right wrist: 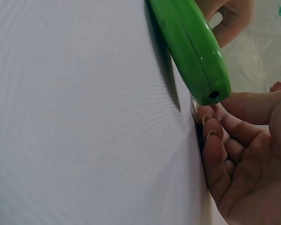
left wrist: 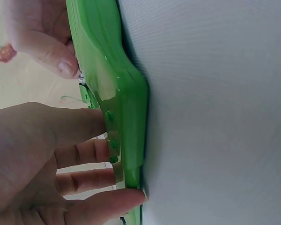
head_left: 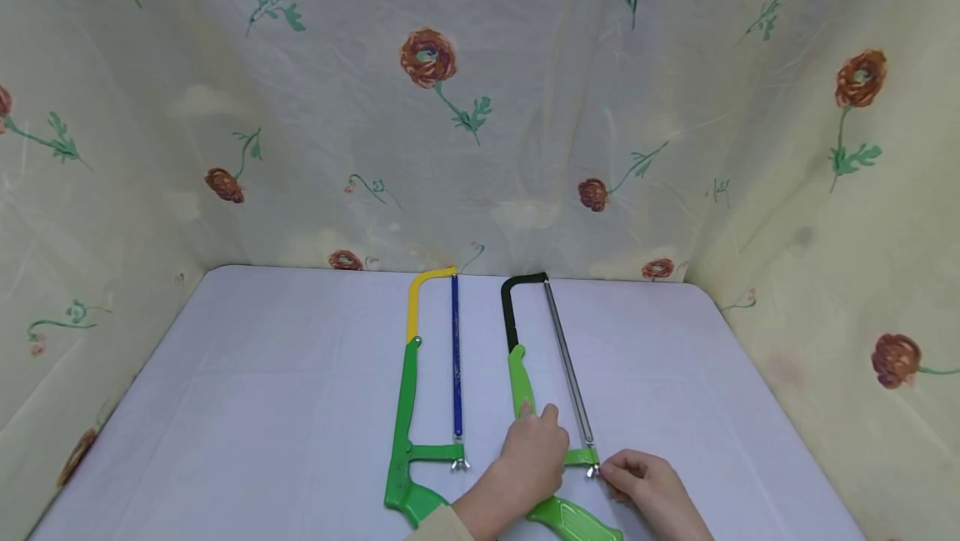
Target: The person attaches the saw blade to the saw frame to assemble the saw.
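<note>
A hacksaw with a light green frame, a black front bow and a grey blade lies on the table. My left hand holds its frame near the middle; in the left wrist view, thumb and fingers stand against the green metal. At the near end of the blade, my right hand pinches the wing nut between thumb and fingertips. The right wrist view shows the end of the green handle, which covers part of the fingertips and the nut.
Left of my hands lies a second hacksaw, darker green with a yellow bow and a blue blade. A white cloth covers the table. Flowered curtains enclose its back and sides.
</note>
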Demonstrator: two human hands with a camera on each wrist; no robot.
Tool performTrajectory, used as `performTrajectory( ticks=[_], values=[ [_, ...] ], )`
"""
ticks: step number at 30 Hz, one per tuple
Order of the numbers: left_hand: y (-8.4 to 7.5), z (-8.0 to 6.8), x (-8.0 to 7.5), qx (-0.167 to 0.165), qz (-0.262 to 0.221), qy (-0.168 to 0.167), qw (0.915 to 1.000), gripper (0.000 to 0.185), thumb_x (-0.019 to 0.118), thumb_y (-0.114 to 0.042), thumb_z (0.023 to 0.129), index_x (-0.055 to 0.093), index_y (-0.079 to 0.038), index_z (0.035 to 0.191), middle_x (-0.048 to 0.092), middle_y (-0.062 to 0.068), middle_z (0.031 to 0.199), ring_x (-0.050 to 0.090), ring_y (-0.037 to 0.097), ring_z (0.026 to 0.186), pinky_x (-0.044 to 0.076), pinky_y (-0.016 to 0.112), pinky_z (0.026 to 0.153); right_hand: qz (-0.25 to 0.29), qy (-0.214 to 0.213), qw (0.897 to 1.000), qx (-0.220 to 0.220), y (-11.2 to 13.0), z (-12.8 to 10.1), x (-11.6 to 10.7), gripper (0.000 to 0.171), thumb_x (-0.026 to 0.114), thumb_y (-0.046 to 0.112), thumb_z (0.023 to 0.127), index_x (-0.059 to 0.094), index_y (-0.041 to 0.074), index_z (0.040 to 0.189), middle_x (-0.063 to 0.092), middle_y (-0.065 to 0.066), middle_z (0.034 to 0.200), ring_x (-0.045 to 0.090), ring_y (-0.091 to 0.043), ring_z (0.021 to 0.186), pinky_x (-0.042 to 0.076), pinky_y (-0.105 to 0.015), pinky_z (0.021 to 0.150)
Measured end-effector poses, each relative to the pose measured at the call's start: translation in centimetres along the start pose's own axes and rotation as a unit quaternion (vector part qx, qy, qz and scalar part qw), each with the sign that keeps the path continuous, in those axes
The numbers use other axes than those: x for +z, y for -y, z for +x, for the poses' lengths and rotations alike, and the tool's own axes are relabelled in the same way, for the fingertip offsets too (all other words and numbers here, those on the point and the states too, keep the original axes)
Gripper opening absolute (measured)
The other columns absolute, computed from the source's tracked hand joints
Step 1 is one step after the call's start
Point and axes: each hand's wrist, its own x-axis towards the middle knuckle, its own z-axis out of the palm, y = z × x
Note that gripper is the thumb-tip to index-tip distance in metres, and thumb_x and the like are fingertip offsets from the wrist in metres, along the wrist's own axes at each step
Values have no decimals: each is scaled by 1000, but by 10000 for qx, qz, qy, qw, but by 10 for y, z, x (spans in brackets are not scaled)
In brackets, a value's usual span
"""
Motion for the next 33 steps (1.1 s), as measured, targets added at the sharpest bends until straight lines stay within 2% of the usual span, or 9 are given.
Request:
performTrajectory(
  ticks=[5,12,27,33],
  values=[
    [1,0,1,53,27,-46,10000,30,76,-50,80,75,-23,93,65,-3,94,63,9,96,51,38,106,151,-53,9999,54,0,1,1,16,65,14,92,70,-1,92,65,-3,72,58,-16,68,51,-24,58],
    [0,0,1,71,-22,-143,9999,29,77,-48,80,75,-22,91,65,-2,94,63,10,95,52,39,106,76,-69,9999,-29,0,0,1,12,66,12,90,69,0,89,64,-3,70,57,-15,66,49,-24,57],
    [0,0,0,-21,-114,-99,9999,28,77,-46,80,75,-22,92,63,-2,96,62,10,96,51,37,106,-88,-76,9999,-126,3,-3,1,9,67,9,88,71,1,87,64,-2,71,54,-13,66,46,-23,57],
    [0,-1,0,22,-91,23,10000,29,76,-47,82,75,-22,95,64,-2,98,63,10,98,50,37,107,-214,60,9995,-213,1,-3,-1,10,71,12,84,73,2,88,70,-2,79,55,-12,74,44,-22,63]
  ],
)
